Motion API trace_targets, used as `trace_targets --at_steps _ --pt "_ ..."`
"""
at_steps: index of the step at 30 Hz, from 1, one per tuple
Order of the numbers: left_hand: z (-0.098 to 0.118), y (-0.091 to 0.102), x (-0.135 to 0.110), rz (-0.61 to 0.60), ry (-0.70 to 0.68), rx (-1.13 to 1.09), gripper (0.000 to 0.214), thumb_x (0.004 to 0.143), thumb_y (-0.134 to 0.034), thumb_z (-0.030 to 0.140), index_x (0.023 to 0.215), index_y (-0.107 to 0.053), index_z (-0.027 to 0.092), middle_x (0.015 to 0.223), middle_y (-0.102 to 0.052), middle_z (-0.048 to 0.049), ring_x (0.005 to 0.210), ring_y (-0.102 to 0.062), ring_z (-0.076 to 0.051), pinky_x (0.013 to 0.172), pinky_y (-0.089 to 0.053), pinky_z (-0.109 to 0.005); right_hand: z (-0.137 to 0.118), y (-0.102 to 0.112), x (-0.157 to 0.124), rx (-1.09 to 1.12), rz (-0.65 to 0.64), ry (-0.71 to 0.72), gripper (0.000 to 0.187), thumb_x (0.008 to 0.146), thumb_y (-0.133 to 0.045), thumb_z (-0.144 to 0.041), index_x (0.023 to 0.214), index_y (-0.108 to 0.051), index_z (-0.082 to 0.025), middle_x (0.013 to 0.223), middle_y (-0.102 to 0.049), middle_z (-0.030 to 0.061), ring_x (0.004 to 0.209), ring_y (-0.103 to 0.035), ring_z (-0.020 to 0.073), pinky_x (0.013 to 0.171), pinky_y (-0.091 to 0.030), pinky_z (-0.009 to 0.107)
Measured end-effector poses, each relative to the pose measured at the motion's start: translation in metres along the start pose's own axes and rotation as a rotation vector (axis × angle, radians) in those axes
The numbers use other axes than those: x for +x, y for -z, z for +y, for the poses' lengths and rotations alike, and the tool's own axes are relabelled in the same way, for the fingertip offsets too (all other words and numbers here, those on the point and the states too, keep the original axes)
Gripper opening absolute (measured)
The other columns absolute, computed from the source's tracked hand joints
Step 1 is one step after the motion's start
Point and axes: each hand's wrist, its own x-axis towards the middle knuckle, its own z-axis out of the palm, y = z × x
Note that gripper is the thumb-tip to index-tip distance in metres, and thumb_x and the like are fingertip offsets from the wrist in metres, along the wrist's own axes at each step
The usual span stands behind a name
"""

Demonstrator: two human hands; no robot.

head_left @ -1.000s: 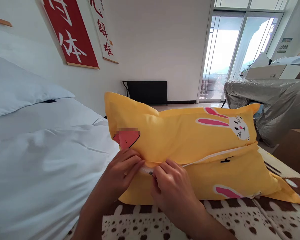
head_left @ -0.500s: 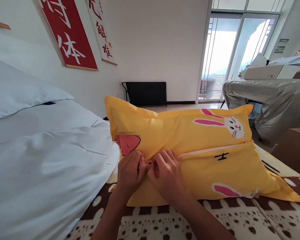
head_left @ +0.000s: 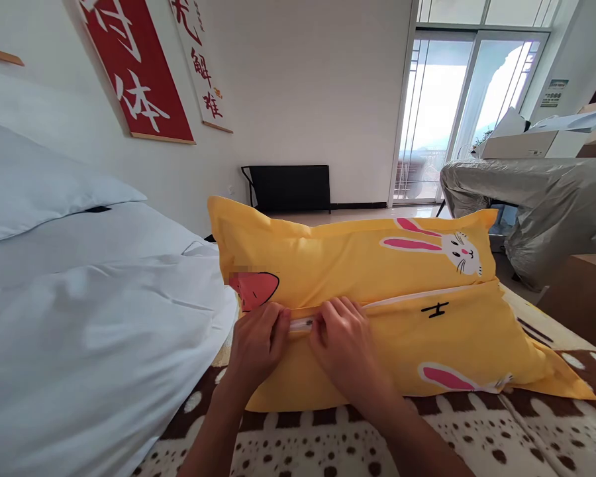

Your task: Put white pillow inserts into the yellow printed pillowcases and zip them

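A yellow pillow (head_left: 328, 265) with printed rabbits and a red patch stands propped in front of me. A white zipper (head_left: 300, 324) runs along its middle; a short stretch shows between my hands, with a small dark slider beside my right fingers. My left hand (head_left: 261, 341) is closed, pinching the pillowcase fabric at the left part of the zipper. My right hand (head_left: 345, 344) is closed at the zipper slider, its fingertips hiding most of the pull. Further right, the white zipper strip continues under a fold of cloth.
White bedding (head_left: 104, 344) fills the left side, with a white pillow (head_left: 40, 179) behind. Under the yellow pillow lies a brown and cream spotted blanket (head_left: 318, 447). On the right are a plastic-covered table (head_left: 551, 192) with boxes and a cardboard box (head_left: 583, 295).
My right hand has moved a little right along the zipper, away from my left hand. More of the white zipper now shows between them. My left hand stays nearly in place.
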Motion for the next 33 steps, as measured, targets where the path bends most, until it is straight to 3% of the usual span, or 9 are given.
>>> trace_targets --at_steps 8,12,19,23,27,33 --pt "0.000 -0.005 -0.002 0.111 -0.032 0.052 0.018 0.086 -0.047 0.009 0.071 -0.043 0.018 0.059 -0.050 0.0028 0.050 -0.046 -0.009 0.052 -0.034 -0.022 0.016 0.027 0.006 0.108 -0.163 -0.130 0.013 0.083 -0.048 -0.017 0.070 -0.048 -0.020 0.072 -0.059 -0.0024 0.067 -0.052 0.0127 0.062 -0.032 0.024" --pt "0.000 -0.007 -0.003 0.176 -0.051 0.094 0.017 0.085 -0.048 0.010 0.071 -0.044 0.018 0.058 -0.051 0.0025 0.048 -0.046 -0.009 0.051 -0.035 -0.022 0.021 0.031 0.007 0.097 -0.167 -0.140 0.012 0.081 -0.051 -0.015 0.070 -0.050 -0.020 0.072 -0.060 -0.0025 0.066 -0.054 0.0124 0.061 -0.032 0.024" --pt "0.005 -0.004 -0.004 0.215 -0.012 0.111 0.018 0.084 -0.048 0.009 0.070 -0.046 0.019 0.054 -0.051 0.0027 0.046 -0.046 -0.010 0.050 -0.037 -0.022 0.032 0.043 0.002 0.127 -0.097 -0.038 0.016 0.083 -0.049 -0.014 0.069 -0.053 -0.020 0.067 -0.059 -0.0020 0.060 -0.053 0.0113 0.056 -0.036 0.023" --pt "0.008 -0.002 -0.002 0.230 -0.043 0.085 0.018 0.083 -0.047 0.008 0.069 -0.045 0.019 0.055 -0.051 0.0022 0.047 -0.046 -0.010 0.049 -0.036 -0.023 0.051 0.046 -0.016 0.206 0.027 0.114 0.017 0.088 -0.044 -0.013 0.078 -0.055 -0.020 0.080 -0.063 0.0029 0.074 -0.057 0.0139 0.066 -0.043 0.025" --pt "0.007 -0.003 -0.002 0.229 -0.077 0.063 0.019 0.082 -0.046 0.006 0.069 -0.043 0.019 0.060 -0.051 0.0010 0.051 -0.046 -0.010 0.052 -0.037 -0.023 0.066 0.046 -0.031 0.319 0.176 0.102 0.014 0.088 -0.044 -0.011 0.085 -0.054 -0.020 0.090 -0.063 0.0059 0.086 -0.058 0.0156 0.075 -0.048 0.028" --pt "0.003 -0.003 0.000 0.146 -0.136 0.077 0.020 0.082 -0.048 0.005 0.069 -0.042 0.019 0.062 -0.044 0.0000 0.058 -0.043 -0.014 0.055 -0.036 -0.027 0.068 0.048 -0.036 0.415 0.226 0.082 0.013 0.087 -0.045 -0.011 0.081 -0.051 -0.020 0.089 -0.062 0.0073 0.086 -0.060 0.0157 0.070 -0.051 0.027"
